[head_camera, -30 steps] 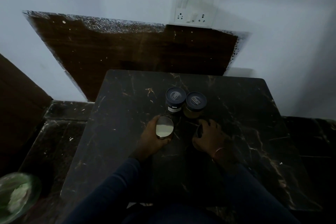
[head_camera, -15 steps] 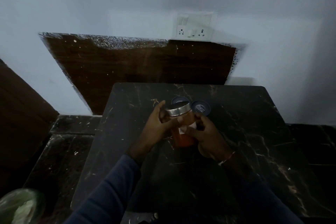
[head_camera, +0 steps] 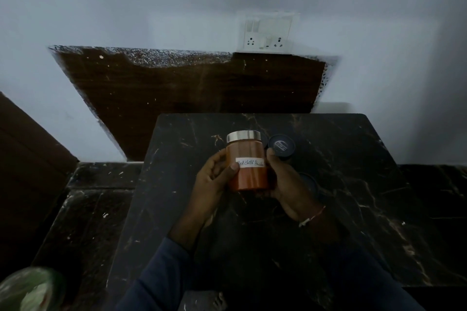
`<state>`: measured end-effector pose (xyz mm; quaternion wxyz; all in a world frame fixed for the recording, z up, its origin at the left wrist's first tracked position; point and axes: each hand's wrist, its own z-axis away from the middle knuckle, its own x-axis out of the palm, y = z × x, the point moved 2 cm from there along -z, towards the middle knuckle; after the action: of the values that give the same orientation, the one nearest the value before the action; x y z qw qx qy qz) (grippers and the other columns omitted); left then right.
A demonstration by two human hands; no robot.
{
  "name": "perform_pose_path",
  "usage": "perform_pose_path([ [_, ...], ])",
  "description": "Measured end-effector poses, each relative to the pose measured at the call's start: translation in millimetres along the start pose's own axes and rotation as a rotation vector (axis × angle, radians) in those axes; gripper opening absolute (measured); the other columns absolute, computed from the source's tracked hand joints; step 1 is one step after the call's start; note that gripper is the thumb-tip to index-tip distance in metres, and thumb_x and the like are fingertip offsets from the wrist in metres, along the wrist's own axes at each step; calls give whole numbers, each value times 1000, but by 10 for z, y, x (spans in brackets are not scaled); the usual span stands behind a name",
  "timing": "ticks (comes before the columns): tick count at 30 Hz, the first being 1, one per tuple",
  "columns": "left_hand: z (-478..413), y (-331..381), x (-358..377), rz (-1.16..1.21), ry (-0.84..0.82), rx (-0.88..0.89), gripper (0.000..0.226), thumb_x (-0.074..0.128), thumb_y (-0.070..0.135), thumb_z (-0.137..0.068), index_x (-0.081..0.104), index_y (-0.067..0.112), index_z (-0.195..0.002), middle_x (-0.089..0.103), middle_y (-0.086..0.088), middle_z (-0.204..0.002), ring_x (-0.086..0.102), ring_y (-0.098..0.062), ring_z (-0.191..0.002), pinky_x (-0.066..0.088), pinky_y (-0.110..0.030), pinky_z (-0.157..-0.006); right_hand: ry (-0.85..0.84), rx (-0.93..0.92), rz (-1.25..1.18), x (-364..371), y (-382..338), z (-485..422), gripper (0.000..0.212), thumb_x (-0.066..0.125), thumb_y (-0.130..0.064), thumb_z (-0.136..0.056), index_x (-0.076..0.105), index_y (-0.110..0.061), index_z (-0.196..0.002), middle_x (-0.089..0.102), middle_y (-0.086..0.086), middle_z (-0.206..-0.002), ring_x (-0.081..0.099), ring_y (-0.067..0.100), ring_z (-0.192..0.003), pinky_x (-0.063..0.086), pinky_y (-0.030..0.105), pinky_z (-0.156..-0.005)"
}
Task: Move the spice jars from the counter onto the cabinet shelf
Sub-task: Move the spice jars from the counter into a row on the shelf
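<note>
A glass jar of red powder (head_camera: 249, 174) with a silver lid and a white handwritten label is held upright above the dark marble counter (head_camera: 353, 184). My left hand (head_camera: 214, 179) grips its left side and my right hand (head_camera: 285, 184) cups its right side and base. Behind my right fingers stands a dark-lidded jar (head_camera: 281, 146) on the counter. Another dark lid (head_camera: 309, 182) shows partly to the right of my right hand. No cabinet shelf is in view.
A dark wooden board (head_camera: 189, 93) leans on the white wall behind the counter, under a switch and socket plate (head_camera: 266, 33). A brown panel (head_camera: 27, 159) stands at the left. A green-white object (head_camera: 30, 290) lies at the bottom left on the dark floor.
The silver-lidded jar went from standing on the counter under my left hand to being lifted and held upright in both hands, label facing me. The view tilted upward.
</note>
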<state>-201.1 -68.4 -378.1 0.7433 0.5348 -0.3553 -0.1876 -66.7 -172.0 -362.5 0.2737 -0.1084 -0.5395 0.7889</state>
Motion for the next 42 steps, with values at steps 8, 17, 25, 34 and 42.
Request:
perform_pose_path([
  [8, -183, 464, 141, -26, 6, 107, 56, 72, 37, -74, 55, 25, -126, 66, 0, -122, 65, -22, -111, 56, -44, -86, -34, -101, 82, -97, -581, -57, 42, 60, -55, -74, 55, -36, -111, 59, 6, -124, 63, 21, -105, 56, 33, -74],
  [17, -479, 2557, 861, -353, -77, 715, 44, 69, 45, -81, 59, 39, -123, 68, 16, -118, 64, -1, -107, 54, -16, -76, -44, -746, 351, -18, -2875, 281, 57, 79, -56, -67, 64, -31, -116, 75, -6, -105, 72, 10, -94, 59, 23, -75],
  [25, -876, 4514, 1896, -435, -48, 1120, 32, 56, 30, -94, 59, 12, -120, 69, 4, -108, 67, -6, -97, 56, -25, -80, 115, -1191, 411, -131, -4984, 630, 89, 73, -51, -77, 17, -52, -145, 69, 2, -109, 73, 14, -91, 61, 33, -69],
  [34, -2011, 4814, 1982, -1370, 337, 1024, 22, 50, 24, -88, 68, 14, -82, 69, -2, -79, 64, -17, -74, 55, -35, -71, 311, -1119, 708, -586, -5763, -273, 65, 71, -29, -84, 30, -33, -134, 60, 13, -119, 64, 28, -100, 55, 46, -90],
  [42, -2373, 4811, 2118, -1337, 740, 1162, 40, 43, 44, -79, 59, 15, -57, 56, 2, -50, 49, -9, -45, 46, -24, -49, 384, -884, 959, -807, -6273, -1121, 61, 71, -20, -84, 24, -24, -123, 52, 7, -115, 59, 23, -99, 53, 37, -86],
])
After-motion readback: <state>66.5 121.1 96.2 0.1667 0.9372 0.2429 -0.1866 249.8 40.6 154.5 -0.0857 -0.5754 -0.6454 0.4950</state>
